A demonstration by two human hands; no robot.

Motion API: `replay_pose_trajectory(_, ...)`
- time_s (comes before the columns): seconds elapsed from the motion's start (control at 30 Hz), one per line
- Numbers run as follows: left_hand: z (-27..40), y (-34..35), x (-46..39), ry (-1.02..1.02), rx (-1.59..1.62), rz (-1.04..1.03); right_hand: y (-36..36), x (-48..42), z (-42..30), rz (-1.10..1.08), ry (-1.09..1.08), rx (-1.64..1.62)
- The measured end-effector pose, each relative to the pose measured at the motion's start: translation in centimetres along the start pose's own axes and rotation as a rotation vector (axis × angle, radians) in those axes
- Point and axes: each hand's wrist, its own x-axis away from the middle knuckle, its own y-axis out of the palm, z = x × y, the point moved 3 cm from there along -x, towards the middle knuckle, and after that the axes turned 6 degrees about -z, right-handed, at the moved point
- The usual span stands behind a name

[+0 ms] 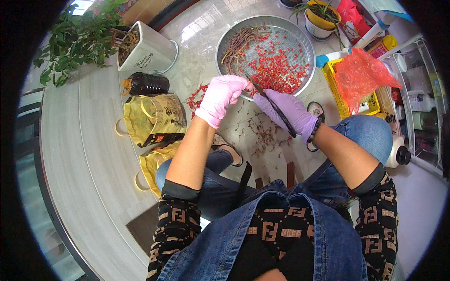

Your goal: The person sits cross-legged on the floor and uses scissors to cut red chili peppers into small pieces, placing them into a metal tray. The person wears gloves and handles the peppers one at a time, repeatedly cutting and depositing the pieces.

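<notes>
My left hand [225, 96], in a pink glove, pinches a small red chili pepper at its fingertips, mostly hidden by the fingers. Dark scissors [272, 103], seen nearly edge-on, are in my right hand [288, 110], which wears a purple glove. Their tips reach up beside the left fingertips, over the near rim of a round metal sieve tray [220, 47]. Cut red chili pieces [281, 70] spread across its mesh. Long brownish-purple bean pods [240, 44] lie bunched along its left side.
Whole red chilies [197, 98] lie on the floor behind my left hand. Chili stems [263, 135] litter the tiles between my feet. Yellow bags [163, 114] and a dark bottle [149, 83] stand left; a yellow crate [332, 82] with a red plastic bag [362, 75] is right.
</notes>
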Motion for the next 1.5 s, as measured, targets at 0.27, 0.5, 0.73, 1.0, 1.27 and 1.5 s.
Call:
replay_pose_trajectory(0.27,-0.1,-0.4,-0.2,-0.067,0.080,-0.044,-0.2,0.2,-0.1,0.012,0.022,-0.040)
replay_pose_trajectory(0.5,-0.3,-0.6,-0.2,-0.097,0.096,-0.082,-0.6,0.3,-0.5,-0.049,0.070,-0.001)
replay_pose_trajectory(0.73,-0.6,-0.9,-0.4,-0.117,0.140,-0.116,-0.6,0.5,-0.8,-0.051,0.064,-0.026)
replay_pose_trajectory(1.0,-1.0,-1.4,-1.0,-0.106,0.168,-0.167,-0.4,0.4,0.0,0.104,-0.016,0.031)
replay_pose_trajectory(1.27,-8.8,-2.0,-3.4,-0.075,-0.679,-0.136,-0.1,-0.3,2.5,0.051,0.270,-0.658)
replay_pose_trajectory(1.5,-18.0,-5.1,-5.5,-0.190,-0.811,-0.125,-0.8,-0.4,0.7,-0.013,0.361,-0.747)
